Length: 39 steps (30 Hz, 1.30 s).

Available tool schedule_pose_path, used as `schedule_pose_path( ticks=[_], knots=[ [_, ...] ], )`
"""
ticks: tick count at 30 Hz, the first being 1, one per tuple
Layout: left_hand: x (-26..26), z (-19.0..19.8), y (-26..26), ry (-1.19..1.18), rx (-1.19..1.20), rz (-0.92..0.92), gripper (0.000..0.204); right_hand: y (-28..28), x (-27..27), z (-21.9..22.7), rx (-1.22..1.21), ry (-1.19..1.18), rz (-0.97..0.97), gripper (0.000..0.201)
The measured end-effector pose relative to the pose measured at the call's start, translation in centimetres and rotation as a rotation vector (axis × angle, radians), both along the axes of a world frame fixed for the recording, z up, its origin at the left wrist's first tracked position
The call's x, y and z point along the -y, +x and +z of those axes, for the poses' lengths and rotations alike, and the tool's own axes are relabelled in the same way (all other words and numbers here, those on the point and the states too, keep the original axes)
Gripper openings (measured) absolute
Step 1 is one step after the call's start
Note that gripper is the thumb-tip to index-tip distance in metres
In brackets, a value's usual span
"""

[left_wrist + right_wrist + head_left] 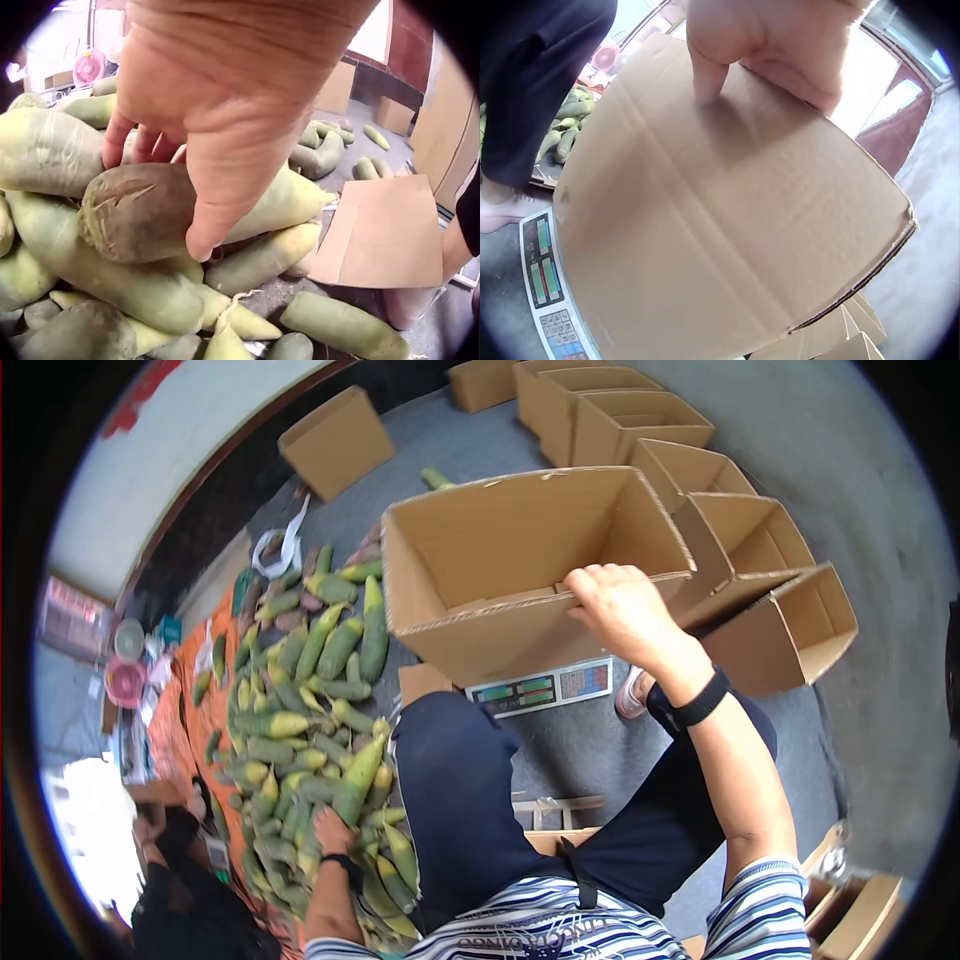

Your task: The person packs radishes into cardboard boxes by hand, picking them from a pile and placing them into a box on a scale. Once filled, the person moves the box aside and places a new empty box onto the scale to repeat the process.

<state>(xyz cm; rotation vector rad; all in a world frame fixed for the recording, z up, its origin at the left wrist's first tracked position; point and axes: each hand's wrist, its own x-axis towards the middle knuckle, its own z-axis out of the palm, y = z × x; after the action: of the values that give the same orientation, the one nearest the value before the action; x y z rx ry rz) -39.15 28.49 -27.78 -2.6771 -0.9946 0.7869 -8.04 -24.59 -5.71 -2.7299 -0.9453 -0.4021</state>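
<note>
Left hand (217,97) was curled round husked corn cob (142,210) on floor pile. Open cardboard box (520,570), set on scale (545,687), was gripped at rim by right hand (620,605), probably for steadying.

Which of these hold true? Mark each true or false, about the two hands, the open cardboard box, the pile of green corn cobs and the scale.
1. The right hand grips the rim of the open brown cardboard box. True.
2. The open brown cardboard box is full of cobs. False: its inside shows only bare cardboard.
3. The left hand is on a cob in the pile of green-husked corn cobs. True.
4. The flat digital weighing scale lies on top of the cob pile. False: it lies on the grey floor under the box.
5. Both hands hold the box. False: only the right one does.
</note>
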Motion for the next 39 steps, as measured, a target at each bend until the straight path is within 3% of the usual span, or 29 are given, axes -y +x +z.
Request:
schedule_pose_path(
  ticks=[2,4,6,8,9,10,12,13,14,16,19,21,22,28,32,34,36,39],
  knots=[
    [0.7,0.6,0.4,-0.03,-0.027,0.019,0.091,-0.1,0.1,-0.5,0.053,0.0,-0.012,0.026],
    [1.1,0.3,-0.2,-0.156,-0.004,-0.014,0.08,-0.2,0.1,-0.3,0.033,-0.019,-0.029,0.026],
    [0.4,-1.6,-1.4,-0.487,0.239,0.125,0.062,-0.3,0.2,-0.5,0.062,0.003,-0.058,0.025],
    [4.2,1.0,-0.3,-0.925,0.416,0.746,0.051,-0.2,0.2,-1.0,0.065,0.008,-0.047,0.024],
    [5.0,2.5,0.6,-0.933,0.319,0.865,0.046,-0.1,0.2,-1.2,0.086,0.003,-0.051,0.024],
    [5.2,2.8,0.9,-0.933,0.325,0.855,0.046,-0.1,0.1,-1.3,0.094,0.008,-0.057,0.024],
    [5.6,3.2,1.8,-1.149,0.46,1.198,0.042,0.0,0.1,-1.3,0.114,0.002,-0.06,0.025],
    [4.8,2.8,2.1,-1.271,0.501,1.262,0.04,0.0,0.1,-1.4,0.129,0.017,-0.038,0.008],
    [4.5,3.0,2.2,-1.274,0.503,1.246,0.04,0.0,0.1,-1.5,0.138,0.022,-0.049,0.008],
    [5.3,5.5,3.1,-1.409,0.528,1.11,0.037,-0.1,0.1,-1.5,0.095,-0.002,-0.049,0.01],
    [8.3,12.1,5.3,-1.423,0.704,1.015,0.038,-0.1,0.3,-1.6,0.087,-0.002,-0.062,0.012],
    [7.1,12.9,5.9,-1.413,0.838,0.898,0.041,-0.2,0.1,-1.6,0.082,-0.003,-0.056,0.012],
    [9.1,16.8,6.8,-1.376,0.856,0.765,0.047,-0.2,0.1,-1.6,0.082,-0.012,-0.059,0.013],
    [13.0,27.9,11.9,-1.074,1.085,-0.001,0.055,-0.3,0.2,-1.4,0.064,-0.007,-0.06,0.013],
    [17.2,33.3,17.5,-0.63,1.021,-0.62,0.06,-0.6,0.1,-1.5,0.07,-0.017,-0.064,0.011],
    [20.8,35.1,21.2,-0.732,0.908,-0.663,0.058,-0.6,0.2,-1.9,0.102,-0.007,-0.066,0.009],
    [22.5,35.4,26.1,-0.499,0.716,-0.897,0.053,-0.6,0.2,-2.1,0.134,0.005,-0.061,0.007],
    [28.4,35.8,30.7,-0.309,0.427,-1.017,0.05,-0.6,0.0,-2.1,0.125,0.035,-0.047,0.007]
  ],
)
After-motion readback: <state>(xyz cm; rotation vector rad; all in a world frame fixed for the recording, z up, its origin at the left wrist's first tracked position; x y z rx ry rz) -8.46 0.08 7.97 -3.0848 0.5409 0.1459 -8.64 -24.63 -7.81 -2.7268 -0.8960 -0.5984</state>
